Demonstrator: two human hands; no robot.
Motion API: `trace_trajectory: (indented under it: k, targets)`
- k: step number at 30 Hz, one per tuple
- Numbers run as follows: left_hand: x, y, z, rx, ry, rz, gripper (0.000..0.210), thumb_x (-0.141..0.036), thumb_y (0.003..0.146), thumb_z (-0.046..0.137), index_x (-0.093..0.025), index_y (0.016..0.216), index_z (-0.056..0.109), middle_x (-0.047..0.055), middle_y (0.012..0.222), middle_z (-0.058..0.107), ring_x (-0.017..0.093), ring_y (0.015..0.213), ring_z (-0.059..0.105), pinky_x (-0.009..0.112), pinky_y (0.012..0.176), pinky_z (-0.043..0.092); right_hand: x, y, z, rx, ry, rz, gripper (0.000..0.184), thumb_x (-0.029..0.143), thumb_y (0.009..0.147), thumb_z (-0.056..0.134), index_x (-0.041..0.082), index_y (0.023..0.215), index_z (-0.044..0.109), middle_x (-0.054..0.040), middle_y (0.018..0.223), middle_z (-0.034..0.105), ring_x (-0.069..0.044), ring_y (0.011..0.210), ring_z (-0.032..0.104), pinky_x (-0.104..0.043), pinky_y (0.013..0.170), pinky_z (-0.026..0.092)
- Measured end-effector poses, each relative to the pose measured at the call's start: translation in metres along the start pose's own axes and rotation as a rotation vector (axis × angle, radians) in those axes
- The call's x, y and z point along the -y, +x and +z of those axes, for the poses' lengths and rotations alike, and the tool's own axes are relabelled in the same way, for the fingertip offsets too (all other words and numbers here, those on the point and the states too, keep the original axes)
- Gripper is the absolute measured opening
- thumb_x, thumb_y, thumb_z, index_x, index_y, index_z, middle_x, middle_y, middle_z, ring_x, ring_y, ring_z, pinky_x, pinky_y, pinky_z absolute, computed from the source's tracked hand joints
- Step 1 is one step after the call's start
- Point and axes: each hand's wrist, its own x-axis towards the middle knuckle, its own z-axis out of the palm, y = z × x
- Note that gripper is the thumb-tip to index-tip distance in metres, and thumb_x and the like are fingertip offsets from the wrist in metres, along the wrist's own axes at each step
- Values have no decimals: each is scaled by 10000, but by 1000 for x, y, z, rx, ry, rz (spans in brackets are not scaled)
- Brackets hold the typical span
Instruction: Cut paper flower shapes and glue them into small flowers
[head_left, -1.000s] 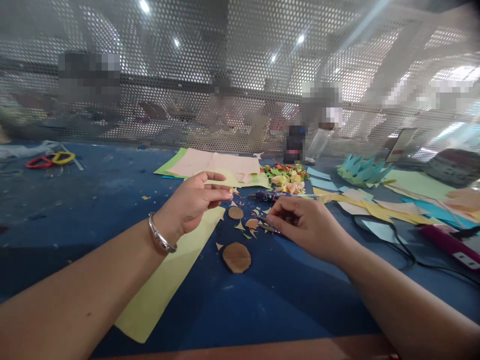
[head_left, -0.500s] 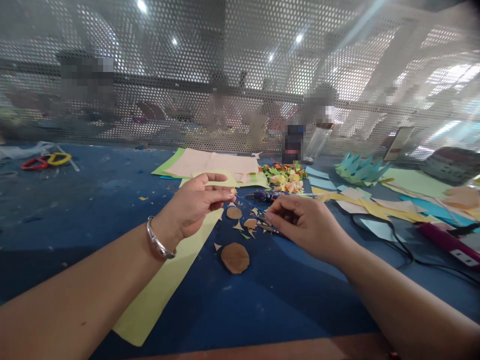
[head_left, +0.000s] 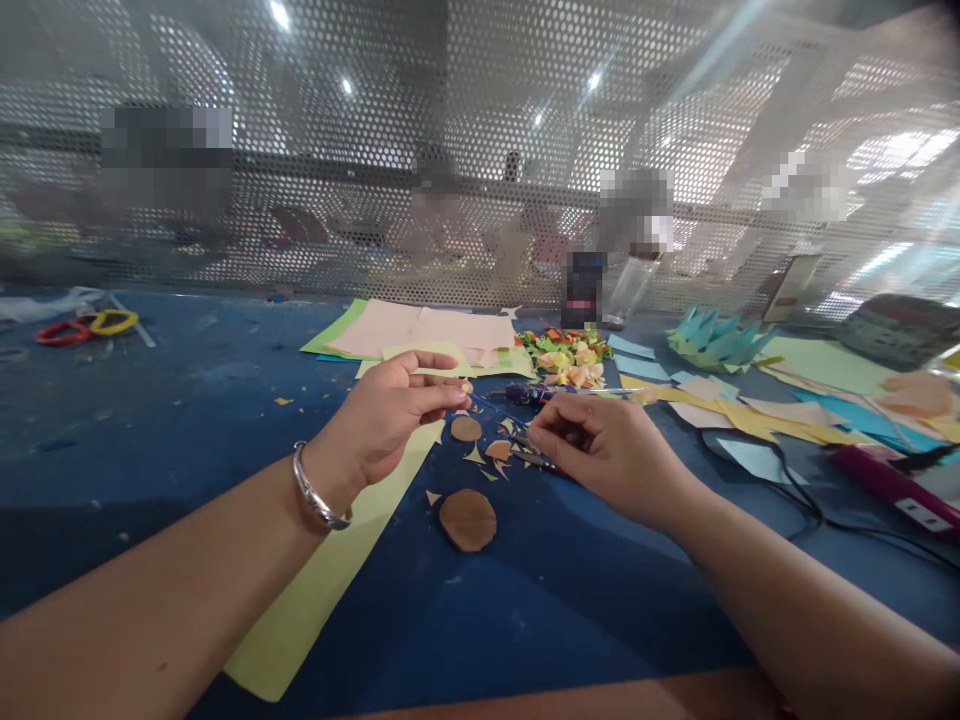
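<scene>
My left hand (head_left: pixel 394 410), with a silver bangle at the wrist, pinches a small yellow paper piece (head_left: pixel 466 387) between thumb and fingers. My right hand (head_left: pixel 600 445) is closed on a thin blue stick (head_left: pixel 495 407), whose far end reaches the yellow piece. Under the hands lie small paper scraps (head_left: pixel 474 453), a small brown disc (head_left: pixel 466 429) and a larger brown disc (head_left: pixel 468 520). Beside my right fingers rests a dark metal tool (head_left: pixel 534 458), partly hidden. A blue-handled tool with a metal shaft (head_left: pixel 525 393) lies just behind.
Behind the hands are stacked paper sheets (head_left: pixel 420 328) and a pile of colourful paper bits (head_left: pixel 574 355). A long yellow-green strip (head_left: pixel 330 590) runs under my left arm. Scissors (head_left: pixel 112 322) lie far left. At right are paper strips (head_left: pixel 780 415), a black cable (head_left: pixel 817 510) and a purple power strip (head_left: pixel 892 485).
Both hands keep almost the same pose, the blue stick still at the yellow piece. The whole view has shifted slightly.
</scene>
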Motion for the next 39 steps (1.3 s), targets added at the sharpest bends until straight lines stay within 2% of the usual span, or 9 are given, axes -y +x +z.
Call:
trace_trajectory:
  k: [5, 13, 17, 21, 29, 35, 39]
  targets:
    - [2, 0, 1, 0, 19, 24, 414, -124, 727, 805, -162, 1095, 619, 44, 863, 732, 138, 791, 676, 265, 755, 481, 1, 0, -1, -10, -2, -2, 157, 275, 902, 608, 197, 776, 660, 11, 640, 595, -120, 560, 481, -233, 501, 364]
    - [6, -3, 4, 8, 19, 145, 374, -189, 743, 809, -152, 1076, 643, 62, 886, 732, 175, 856, 686, 307, 822, 500, 0, 0, 1, -20, 6, -4, 165, 270, 911, 600, 194, 780, 663, 8, 657, 600, -119, 572, 485, -230, 508, 368]
    - [4, -6, 7, 0, 27, 90, 343, -187, 772, 775, -165, 1087, 641, 65, 924, 741, 152, 843, 671, 271, 768, 469, 0, 0, 1, -15, 16, -2, 172, 280, 917, 595, 193, 785, 662, 0, 665, 612, -123, 577, 496, -235, 515, 373]
    - [3, -8, 10, 11, -3, 63, 304, -193, 787, 751, -159, 1070, 644, 42, 878, 730, 133, 794, 653, 250, 710, 434, 0, -1, 1, -14, 17, 8, 174, 292, 916, 595, 198, 784, 659, 2, 674, 613, -125, 580, 493, -237, 515, 373]
    - [4, -7, 11, 36, -55, 8, 436, -76, 708, 799, -149, 1098, 618, 13, 874, 695, 106, 789, 630, 224, 720, 449, -1, 0, 2, -10, 10, 1, 187, 301, 922, 586, 200, 786, 666, 3, 667, 618, -127, 570, 490, -248, 510, 364]
    - [6, -6, 9, 36, -103, -18, 455, -59, 695, 808, -146, 1101, 621, 21, 862, 701, 105, 752, 628, 222, 667, 433, 0, -1, 3, -14, 33, 2, 185, 300, 924, 590, 200, 786, 661, 4, 675, 627, -124, 574, 504, -247, 509, 369]
    - [5, -3, 6, 9, -113, -27, 394, -60, 711, 793, -141, 1066, 643, 29, 821, 708, 96, 696, 618, 218, 618, 399, 0, -1, 3, -18, 38, 2, 189, 299, 923, 596, 195, 780, 664, 6, 658, 619, -120, 562, 493, -244, 501, 367]
